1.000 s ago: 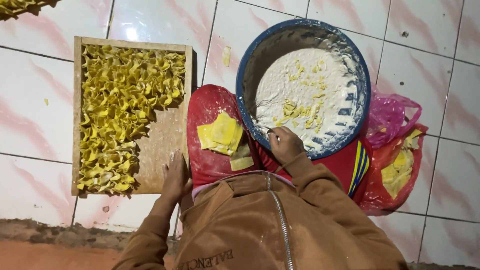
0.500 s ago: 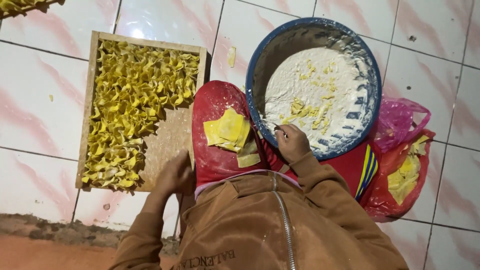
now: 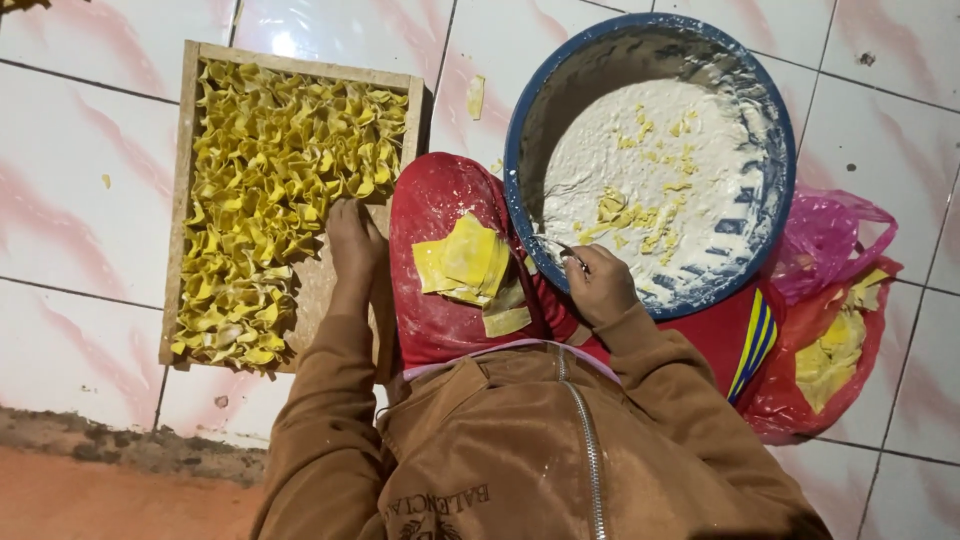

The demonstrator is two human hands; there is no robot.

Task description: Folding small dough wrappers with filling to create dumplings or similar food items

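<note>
While left hand reaches tray, spoon seemingly held.

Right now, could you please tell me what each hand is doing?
Left hand: open, resting on the wooden tray beside the yellow folded pieces.
Right hand: closed on a thin utensil at the bowl.

glossy white floor tiles with pink streaks, dark grout, reflected light glare.
</note>
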